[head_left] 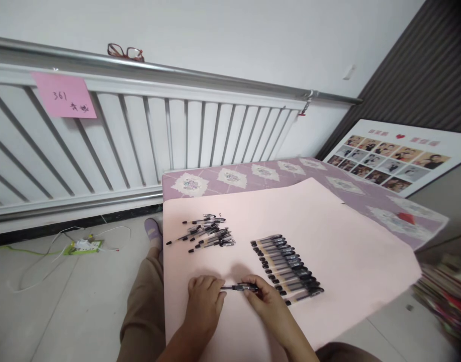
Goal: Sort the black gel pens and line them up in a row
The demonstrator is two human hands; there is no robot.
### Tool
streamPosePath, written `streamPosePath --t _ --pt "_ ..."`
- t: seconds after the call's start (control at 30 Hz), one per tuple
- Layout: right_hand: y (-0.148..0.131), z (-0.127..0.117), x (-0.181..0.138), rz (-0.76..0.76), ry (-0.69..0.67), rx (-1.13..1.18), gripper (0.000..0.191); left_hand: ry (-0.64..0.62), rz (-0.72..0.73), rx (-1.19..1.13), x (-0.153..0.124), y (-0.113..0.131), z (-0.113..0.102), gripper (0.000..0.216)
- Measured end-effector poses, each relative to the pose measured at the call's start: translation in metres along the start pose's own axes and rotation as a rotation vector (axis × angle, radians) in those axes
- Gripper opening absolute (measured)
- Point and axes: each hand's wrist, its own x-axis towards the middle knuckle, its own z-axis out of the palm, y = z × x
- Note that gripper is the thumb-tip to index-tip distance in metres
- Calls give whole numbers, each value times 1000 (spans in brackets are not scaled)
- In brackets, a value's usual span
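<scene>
Pink paper (286, 216), pen (237, 287) between grips (267, 299)

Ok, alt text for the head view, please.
The left hand and right hand hold one pen between them over a pink sheet. A loose pile of pens lies beyond the left, a row of pens beyond the right.

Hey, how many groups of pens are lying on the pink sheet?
2: a jumbled group at left, a side-by-side row at right. One separate pen is held by the left hand and right hand.
</scene>
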Motion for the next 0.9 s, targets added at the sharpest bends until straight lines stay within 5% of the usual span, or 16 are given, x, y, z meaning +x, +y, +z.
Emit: streamPosePath --t 0.23,0.67,0.9 --pt "1 2 1 -13 -31 -16 22 -117 -5 15 3 1 -2 19" --pt "-5 7 2 -51 -85 -86 15 48 137 -4 1 -4 1 22" --pt "-9 11 -2 -104 -99 -188 13 25 150 -2 0 1 -1 20"
